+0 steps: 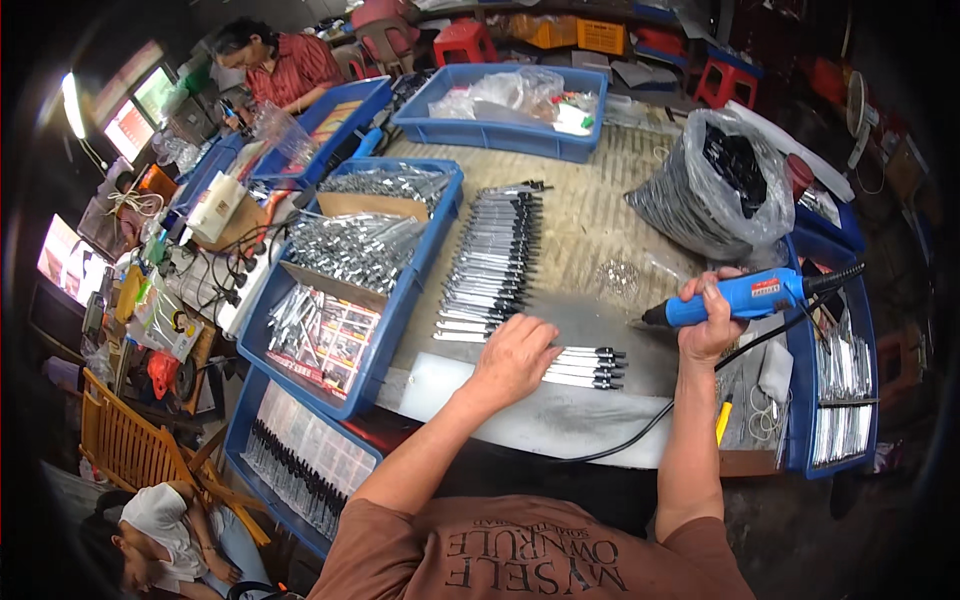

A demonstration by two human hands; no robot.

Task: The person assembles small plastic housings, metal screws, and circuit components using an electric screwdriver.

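Note:
My right hand (708, 318) is wrapped round a blue electric screwdriver (765, 291), its black nose pointing left over the table and its black cord trailing away. My left hand (515, 355) is closed, fingers curled, at the left ends of a short row of slim silver rods with black tips (592, 367). Whatever its fingertips pinch is hidden under the hand. Just beyond it, a long column of similar black-and-silver rods (492, 255) lies side by side, running away from me.
Blue bins of metal parts (400, 300) stand left, another blue bin (868, 385) right. A clear bag of black parts (715, 190) sits far right, near a loose pile of small parts (617, 280). A white sheet (440, 385) covers the near edge. Two other people are on the left.

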